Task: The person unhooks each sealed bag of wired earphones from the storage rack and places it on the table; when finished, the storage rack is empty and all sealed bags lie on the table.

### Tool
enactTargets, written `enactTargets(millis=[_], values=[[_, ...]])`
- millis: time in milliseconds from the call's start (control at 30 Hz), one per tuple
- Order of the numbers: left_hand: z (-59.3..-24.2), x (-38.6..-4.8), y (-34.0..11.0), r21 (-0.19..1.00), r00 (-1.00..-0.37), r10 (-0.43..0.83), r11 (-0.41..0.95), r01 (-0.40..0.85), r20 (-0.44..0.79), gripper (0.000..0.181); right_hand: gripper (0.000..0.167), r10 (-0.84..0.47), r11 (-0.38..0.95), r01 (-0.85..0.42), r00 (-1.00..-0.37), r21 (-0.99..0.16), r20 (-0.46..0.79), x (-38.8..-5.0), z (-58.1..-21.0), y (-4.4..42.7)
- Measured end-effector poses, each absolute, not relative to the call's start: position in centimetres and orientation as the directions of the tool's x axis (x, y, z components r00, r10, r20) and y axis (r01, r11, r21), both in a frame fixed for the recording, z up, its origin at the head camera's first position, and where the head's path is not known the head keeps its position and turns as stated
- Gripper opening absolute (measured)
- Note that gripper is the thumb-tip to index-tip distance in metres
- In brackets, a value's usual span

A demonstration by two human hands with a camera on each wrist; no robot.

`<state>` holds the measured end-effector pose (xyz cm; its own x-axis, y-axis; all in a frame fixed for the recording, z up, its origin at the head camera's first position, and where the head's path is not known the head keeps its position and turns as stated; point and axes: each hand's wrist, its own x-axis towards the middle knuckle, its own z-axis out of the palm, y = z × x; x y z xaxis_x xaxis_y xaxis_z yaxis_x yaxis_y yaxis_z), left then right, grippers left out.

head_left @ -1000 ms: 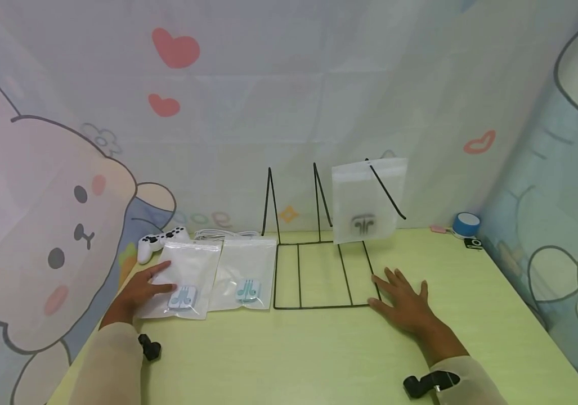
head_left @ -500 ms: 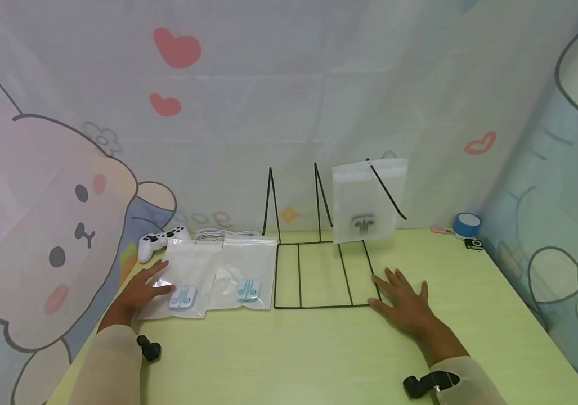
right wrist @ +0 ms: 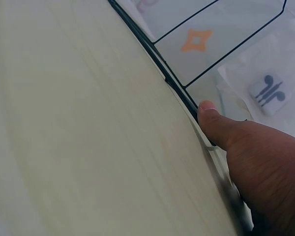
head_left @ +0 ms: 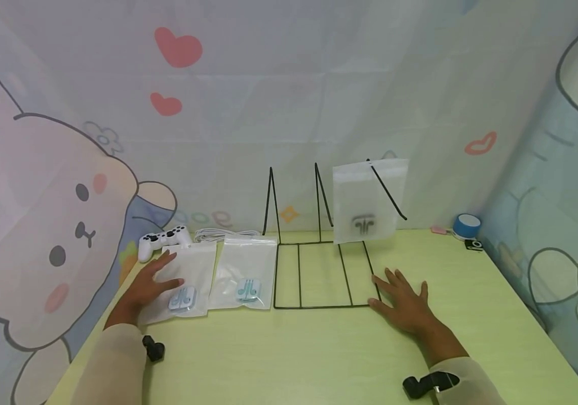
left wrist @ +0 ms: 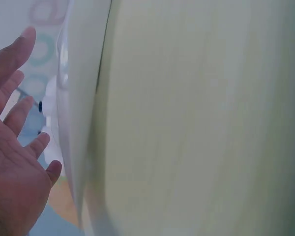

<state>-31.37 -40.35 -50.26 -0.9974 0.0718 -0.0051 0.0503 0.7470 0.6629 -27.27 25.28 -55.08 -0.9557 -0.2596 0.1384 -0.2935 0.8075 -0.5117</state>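
Left of the wire rack (head_left: 299, 275), the left hand (head_left: 146, 288) spreads its fingers over the outermost earphone bag (head_left: 198, 265), contact unclear, while the right hand (head_left: 406, 306), fingers also spread, touches the rack's right edge, seemingly steadying it beneath the hung bag (head_left: 352, 197).

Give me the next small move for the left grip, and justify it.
Probably have the left grip pinch the edge of the leftmost earphone bag: it is spread over that bag without grasping it. Another earphone bag hangs on the wire rack's right hook, while the left hook and middle hook are bare.
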Motion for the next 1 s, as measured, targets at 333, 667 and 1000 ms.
enactTargets(millis=[333,667,1000], values=[[-50.0,-32.2,-36.9,0.598,-0.981,0.172,0.778,0.193,0.093,0.09,0.069,-0.27,0.807,-0.307,-0.952,-0.504,0.148,-27.3,-55.3,25.4],[-49.6,-31.8,-32.2,0.395,-0.965,0.212,0.882,0.256,0.153,0.086,0.069,-0.267,0.807,-0.301,-0.953,-0.507,0.141,-27.3,-55.1,25.3],[-49.4,-31.3,-27.5,0.33,-0.953,0.245,0.898,0.293,0.179,0.089,0.069,-0.265,0.808,-0.298,-0.954,-0.508,0.139,-27.3,-55.3,25.4]])
